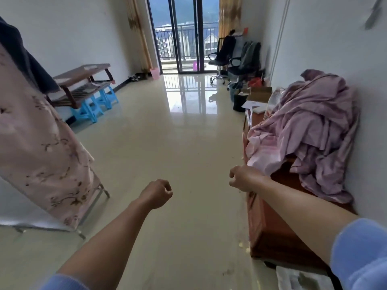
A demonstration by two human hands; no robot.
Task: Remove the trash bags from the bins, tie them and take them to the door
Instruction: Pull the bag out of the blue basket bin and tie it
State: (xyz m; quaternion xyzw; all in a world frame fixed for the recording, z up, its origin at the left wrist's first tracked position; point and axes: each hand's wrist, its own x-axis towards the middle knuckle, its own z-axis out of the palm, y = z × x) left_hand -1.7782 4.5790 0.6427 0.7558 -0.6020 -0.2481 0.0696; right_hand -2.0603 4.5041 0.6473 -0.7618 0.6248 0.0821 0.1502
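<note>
Empty-handed, heading down the room for a bin.
Left hand (157, 193) loosely fisted, right hand (240, 178) half-curled, neither holding anything; best target: pink wastebasket (155, 73) by the balcony door (186, 34).

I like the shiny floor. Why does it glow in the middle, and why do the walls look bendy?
Head view: daylight through the glass balcony door bounces off the glossy floor, making a bright streak with the door bars mirrored in it; the wide-angle lens leans the walls and the floral wardrobe cover outward; edges look slightly soft.
</note>
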